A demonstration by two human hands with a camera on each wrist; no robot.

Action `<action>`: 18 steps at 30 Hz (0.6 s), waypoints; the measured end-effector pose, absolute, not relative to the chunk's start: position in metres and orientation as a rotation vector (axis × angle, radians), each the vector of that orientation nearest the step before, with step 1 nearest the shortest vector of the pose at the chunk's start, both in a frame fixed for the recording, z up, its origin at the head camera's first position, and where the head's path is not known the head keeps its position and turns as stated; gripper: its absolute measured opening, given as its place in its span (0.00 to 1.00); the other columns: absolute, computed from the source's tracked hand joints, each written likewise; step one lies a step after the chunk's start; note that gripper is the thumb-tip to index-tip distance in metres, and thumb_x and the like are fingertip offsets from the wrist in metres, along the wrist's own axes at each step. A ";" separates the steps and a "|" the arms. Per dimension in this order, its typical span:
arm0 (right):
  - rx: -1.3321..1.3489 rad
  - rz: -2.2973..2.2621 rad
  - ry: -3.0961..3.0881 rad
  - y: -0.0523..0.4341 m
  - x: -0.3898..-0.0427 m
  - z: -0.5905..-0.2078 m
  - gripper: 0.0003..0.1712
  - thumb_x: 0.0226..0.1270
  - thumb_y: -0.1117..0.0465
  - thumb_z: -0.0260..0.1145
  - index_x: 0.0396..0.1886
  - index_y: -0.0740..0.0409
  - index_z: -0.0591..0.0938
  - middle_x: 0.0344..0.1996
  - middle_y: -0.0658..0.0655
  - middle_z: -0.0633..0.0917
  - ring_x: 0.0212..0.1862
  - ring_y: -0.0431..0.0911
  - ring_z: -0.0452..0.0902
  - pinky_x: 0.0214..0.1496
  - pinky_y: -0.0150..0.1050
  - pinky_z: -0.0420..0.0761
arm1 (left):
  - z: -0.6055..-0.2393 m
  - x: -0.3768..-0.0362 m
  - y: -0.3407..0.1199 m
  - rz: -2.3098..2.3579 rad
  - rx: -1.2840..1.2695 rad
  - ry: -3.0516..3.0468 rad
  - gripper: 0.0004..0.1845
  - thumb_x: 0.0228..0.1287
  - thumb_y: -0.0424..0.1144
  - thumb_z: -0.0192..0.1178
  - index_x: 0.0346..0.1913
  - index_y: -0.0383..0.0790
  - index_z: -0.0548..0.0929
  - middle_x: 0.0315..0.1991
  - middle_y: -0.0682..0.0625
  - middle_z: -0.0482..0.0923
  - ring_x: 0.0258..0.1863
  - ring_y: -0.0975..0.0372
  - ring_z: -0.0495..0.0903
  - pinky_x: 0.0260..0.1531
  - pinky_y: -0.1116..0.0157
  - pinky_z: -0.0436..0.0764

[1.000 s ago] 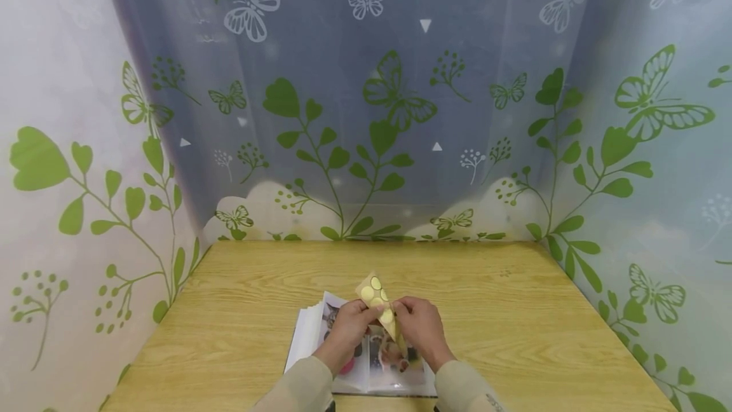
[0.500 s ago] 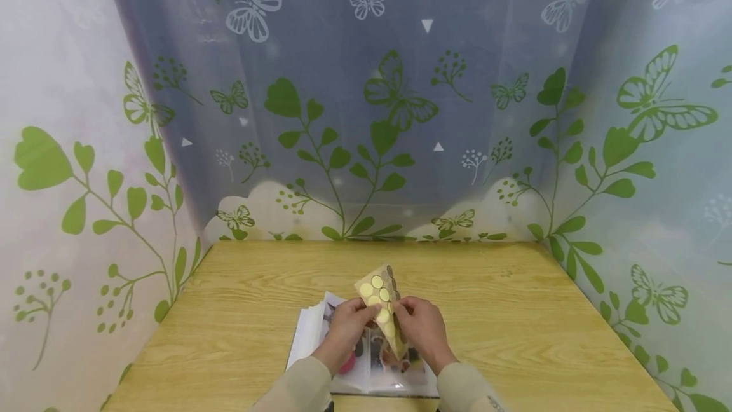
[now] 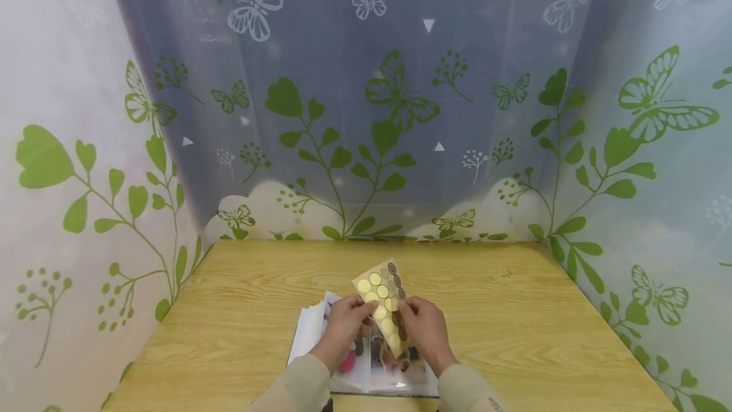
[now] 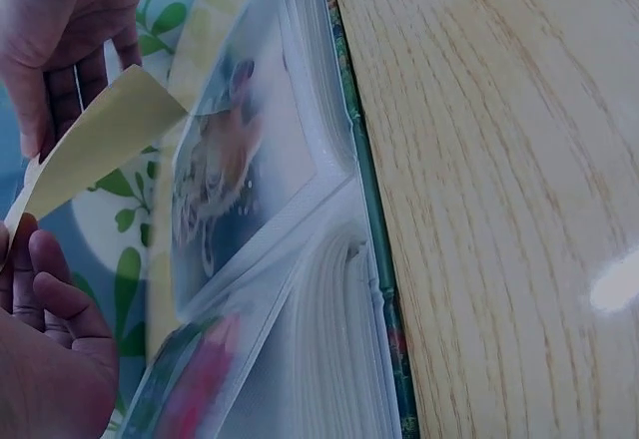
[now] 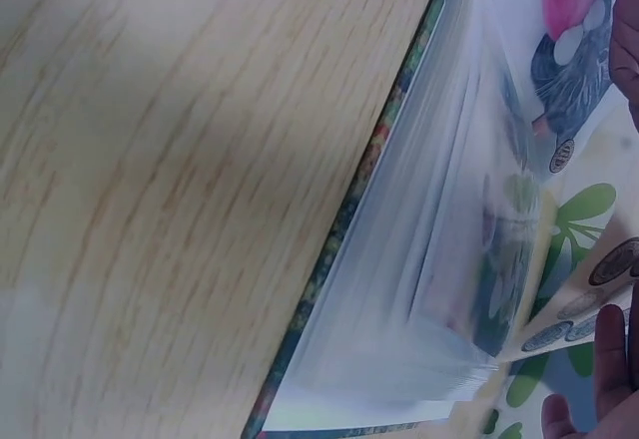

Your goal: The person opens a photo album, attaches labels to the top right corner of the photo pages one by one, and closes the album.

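My left hand (image 3: 346, 320) and right hand (image 3: 422, 328) pinch a tan sheet of round stickers (image 3: 380, 313) from its two sides, thumbs on the face turned up to the head camera. Yellow-gold rounds cover its left part; darker ringed circles run down its right edge. The sheet is tilted and slightly bent, held over an open photo album (image 3: 309, 336). In the left wrist view its plain tan back (image 4: 110, 140) shows between both hands. Clear-pocketed pages hold animal photos, one beside a pink shape. A small round stamp-like mark (image 5: 562, 156) lies by the cat photo.
The album lies on a wood-grain table (image 3: 503, 323) near its front edge, its dark green patterned cover (image 4: 369, 180) showing under thick pages. Curtains (image 3: 320, 177) printed with leaves and butterflies stand behind the table and on both sides.
The sticker sheet has turned and spread flatter toward the head camera, so more circles show, including the dark ringed ones at right. Both hands stay nearly in place.
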State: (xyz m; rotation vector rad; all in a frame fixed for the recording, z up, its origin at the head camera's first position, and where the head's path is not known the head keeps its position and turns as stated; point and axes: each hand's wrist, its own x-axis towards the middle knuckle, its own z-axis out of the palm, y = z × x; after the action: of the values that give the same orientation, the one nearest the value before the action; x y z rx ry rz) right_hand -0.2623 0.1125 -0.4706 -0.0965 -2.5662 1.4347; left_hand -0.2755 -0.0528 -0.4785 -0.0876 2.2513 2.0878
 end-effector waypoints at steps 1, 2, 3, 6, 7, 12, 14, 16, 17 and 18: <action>-0.110 1.450 -2.562 0.113 -0.262 -0.471 0.12 0.71 0.55 0.63 0.34 0.57 0.87 0.28 0.50 0.85 0.31 0.43 0.76 0.33 0.39 0.78 | -0.479 -0.276 -0.053 2.089 -0.085 2.248 0.12 0.65 0.44 0.65 0.36 0.37 0.83 0.24 0.50 0.81 0.24 0.58 0.77 0.24 0.64 0.75; -0.122 1.460 -2.561 0.113 -0.263 -0.471 0.12 0.71 0.54 0.63 0.35 0.57 0.87 0.28 0.50 0.85 0.31 0.43 0.76 0.33 0.38 0.78 | -0.479 -0.276 -0.054 2.090 -0.081 2.246 0.12 0.66 0.44 0.65 0.36 0.37 0.83 0.24 0.50 0.81 0.25 0.58 0.77 0.26 0.63 0.76; -0.128 1.467 -2.555 0.113 -0.263 -0.471 0.13 0.71 0.54 0.63 0.36 0.58 0.87 0.29 0.50 0.85 0.32 0.44 0.76 0.33 0.38 0.78 | -0.479 -0.277 -0.054 2.092 -0.076 2.244 0.12 0.66 0.45 0.65 0.36 0.37 0.83 0.24 0.49 0.81 0.26 0.57 0.77 0.27 0.62 0.77; -0.132 1.462 -2.544 0.114 -0.263 -0.471 0.13 0.72 0.55 0.63 0.38 0.59 0.87 0.30 0.51 0.85 0.32 0.44 0.76 0.33 0.39 0.78 | -0.479 -0.277 -0.056 2.100 -0.056 2.238 0.13 0.66 0.45 0.65 0.37 0.36 0.82 0.25 0.49 0.81 0.28 0.57 0.78 0.30 0.59 0.79; -0.139 1.460 -2.542 0.114 -0.263 -0.471 0.13 0.72 0.55 0.63 0.39 0.60 0.87 0.31 0.52 0.86 0.32 0.44 0.76 0.33 0.39 0.78 | -0.479 -0.277 -0.057 2.103 -0.053 2.237 0.13 0.66 0.45 0.65 0.36 0.35 0.82 0.25 0.49 0.81 0.28 0.57 0.79 0.30 0.59 0.79; -0.143 1.464 -2.528 0.117 -0.261 -0.471 0.12 0.72 0.57 0.63 0.39 0.61 0.87 0.33 0.54 0.86 0.34 0.44 0.78 0.35 0.40 0.79 | -0.478 -0.278 -0.061 2.122 -0.066 2.243 0.13 0.66 0.44 0.65 0.36 0.34 0.82 0.24 0.49 0.80 0.29 0.57 0.78 0.28 0.62 0.76; -0.138 1.463 -2.527 0.118 -0.260 -0.471 0.12 0.72 0.57 0.62 0.39 0.61 0.87 0.33 0.54 0.87 0.35 0.45 0.78 0.37 0.42 0.80 | -0.477 -0.279 -0.064 2.131 -0.074 2.244 0.13 0.66 0.43 0.64 0.36 0.34 0.82 0.24 0.50 0.79 0.28 0.58 0.78 0.28 0.63 0.76; -0.138 1.464 -2.530 0.120 -0.260 -0.472 0.12 0.72 0.58 0.62 0.39 0.61 0.86 0.33 0.53 0.87 0.36 0.45 0.79 0.39 0.43 0.80 | -0.477 -0.280 -0.066 2.140 -0.079 2.239 0.13 0.67 0.43 0.64 0.37 0.33 0.82 0.23 0.50 0.79 0.28 0.59 0.77 0.30 0.62 0.77; -0.135 1.460 -2.530 0.121 -0.260 -0.473 0.12 0.72 0.58 0.62 0.39 0.61 0.86 0.33 0.53 0.87 0.36 0.45 0.79 0.39 0.43 0.80 | -0.477 -0.281 -0.068 2.141 -0.085 2.241 0.13 0.67 0.43 0.64 0.38 0.33 0.83 0.23 0.50 0.79 0.27 0.60 0.77 0.31 0.62 0.77; -0.136 1.455 -2.532 0.122 -0.260 -0.473 0.11 0.72 0.58 0.62 0.39 0.61 0.86 0.33 0.53 0.86 0.35 0.44 0.78 0.39 0.43 0.80 | -0.477 -0.282 -0.070 2.143 -0.092 2.241 0.13 0.67 0.42 0.64 0.38 0.33 0.83 0.23 0.50 0.79 0.27 0.60 0.77 0.31 0.62 0.77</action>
State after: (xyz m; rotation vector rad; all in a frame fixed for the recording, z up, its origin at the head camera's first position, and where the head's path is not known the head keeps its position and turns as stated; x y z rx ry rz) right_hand -0.2602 0.1223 -0.4733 -0.1358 -2.5319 1.4555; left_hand -0.2824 -0.0700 -0.4772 -0.0921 2.2412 2.1434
